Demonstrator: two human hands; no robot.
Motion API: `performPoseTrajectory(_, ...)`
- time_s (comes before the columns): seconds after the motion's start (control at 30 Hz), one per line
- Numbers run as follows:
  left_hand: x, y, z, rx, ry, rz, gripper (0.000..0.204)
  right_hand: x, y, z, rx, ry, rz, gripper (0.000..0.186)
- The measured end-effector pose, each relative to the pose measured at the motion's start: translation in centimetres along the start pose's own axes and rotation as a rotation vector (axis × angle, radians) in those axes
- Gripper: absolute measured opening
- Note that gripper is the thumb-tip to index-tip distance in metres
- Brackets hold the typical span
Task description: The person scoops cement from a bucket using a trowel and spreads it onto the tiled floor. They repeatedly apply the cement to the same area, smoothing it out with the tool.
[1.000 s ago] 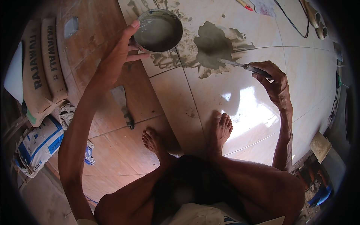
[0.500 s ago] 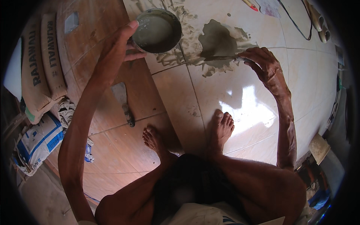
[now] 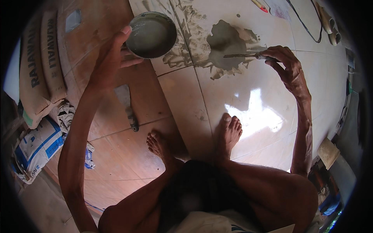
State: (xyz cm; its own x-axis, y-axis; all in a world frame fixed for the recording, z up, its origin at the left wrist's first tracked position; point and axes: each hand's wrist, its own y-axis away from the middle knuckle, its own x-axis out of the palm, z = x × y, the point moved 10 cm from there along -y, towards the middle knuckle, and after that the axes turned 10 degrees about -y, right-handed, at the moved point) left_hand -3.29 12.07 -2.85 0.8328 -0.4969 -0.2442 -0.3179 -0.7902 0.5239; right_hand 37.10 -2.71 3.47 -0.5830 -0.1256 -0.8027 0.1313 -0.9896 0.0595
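Observation:
My left hand [image 3: 110, 54] is closed on the rim and side of a round dark bowl [image 3: 152, 37], which holds grey-green wet grout. The bowl hangs tilted over the edge where the brown and pale tiles meet. In my right hand [image 3: 285, 64] is a scraper [image 3: 241, 55], its thin blade seen almost edge-on and pointing left. That blade is over the lower part of a dark puddle of wet grout [image 3: 226, 40] on the pale tiles. Smeared grout [image 3: 190, 27] lies between bowl and puddle. A second scraper [image 3: 126, 105] rests on the brown tiles below my left hand.
Brown paper sacks [image 3: 37, 73] and a blue-and-white sack [image 3: 40, 143] stand along the left side. My bare feet [image 3: 231, 130] are on the tiles close by. Far right lie a dark cable [image 3: 307, 23] and sandals [image 3: 330, 27]. A red-tipped tool [image 3: 260, 5] is at the top edge.
The bowl in my left hand has shifted left. My right hand has drawn the scraper to the right and slightly up, off the left part of the puddle.

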Motion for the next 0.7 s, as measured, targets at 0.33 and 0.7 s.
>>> performPoseTrajectory(0.33,0.7,-0.4,0.2,0.055,0.06,0.069,0.082,-0.3,2.3,-4.2,0.165,-0.216,-0.031,0.027)
performPoseTrajectory(0.7,1.3,-0.5,-0.5,0.028,0.02,0.081,0.081,4.0,5.0,-5.4,0.324,-0.37,-0.205,0.031)
